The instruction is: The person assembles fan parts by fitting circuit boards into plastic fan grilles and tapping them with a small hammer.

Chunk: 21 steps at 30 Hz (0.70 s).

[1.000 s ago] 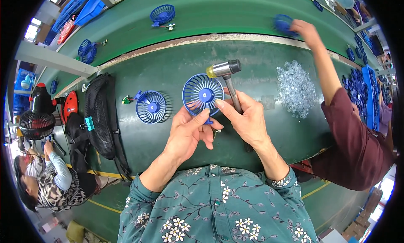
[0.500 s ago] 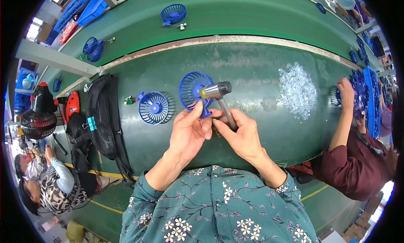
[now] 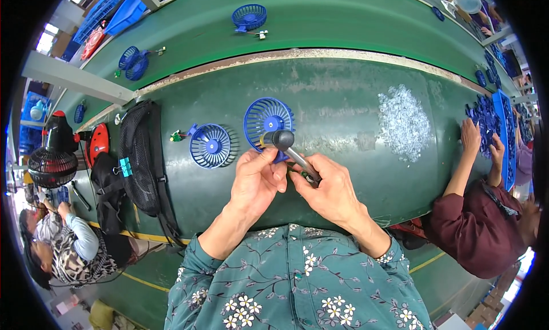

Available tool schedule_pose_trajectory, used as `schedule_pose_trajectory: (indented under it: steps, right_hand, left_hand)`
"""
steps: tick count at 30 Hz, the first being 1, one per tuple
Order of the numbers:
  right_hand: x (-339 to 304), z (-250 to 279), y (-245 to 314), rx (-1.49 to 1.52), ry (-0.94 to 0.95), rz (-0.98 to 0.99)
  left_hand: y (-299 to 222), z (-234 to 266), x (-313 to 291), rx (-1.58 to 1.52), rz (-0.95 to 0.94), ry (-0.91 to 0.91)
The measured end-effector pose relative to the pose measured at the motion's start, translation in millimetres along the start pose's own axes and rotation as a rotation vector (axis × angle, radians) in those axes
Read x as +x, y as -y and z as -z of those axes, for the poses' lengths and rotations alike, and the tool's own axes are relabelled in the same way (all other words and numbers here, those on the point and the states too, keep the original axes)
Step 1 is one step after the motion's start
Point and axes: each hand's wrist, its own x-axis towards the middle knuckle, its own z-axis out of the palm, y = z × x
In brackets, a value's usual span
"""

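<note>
Steadying, seemingly — round blue plastic fan cage over green desk | left hand pinching its lower end | right hand gripping black-headed metal hammer | next move likely needs firm hold

You hold a round, slotted blue fan cage, its hub facing you; your hammer slants up leftward, black-ended head overlapping the cage's lower part.

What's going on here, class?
A person's left hand holds a blue fan housing near its lower edge; the right hand grips a mallet, its head over the housing's lower edge. A second fan housing lies left on the workbench; clear pieces are heaped right. Beyond, a co-worker's hands are at dark blue parts.
</note>
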Motion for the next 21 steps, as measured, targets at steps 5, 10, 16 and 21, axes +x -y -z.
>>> schedule_pose_trajectory:
  steps: [5, 10, 16, 21]
  right_hand:
    - [-1.7, 3.3, 3.5, -0.216, -0.047, 0.061]
    - [-0.3, 7.7, -1.9, -0.330, -0.095, 0.184]
    - [2.2, 12.8, -0.6, -0.417, -0.087, 0.232]
    - [3.1, 13.0, -8.5, -0.374, -0.066, 0.198]
  left_hand:
    - [-2.3, -10.9, -1.3, 0.065, -0.053, -0.013]
    - [-1.9, -15.9, -1.4, 0.163, -0.088, -0.029]
    - [-2.1, -16.5, -2.5, 0.289, -0.124, -0.040]
    - [-4.8, -17.1, -2.6, 0.435, -0.106, -0.038]
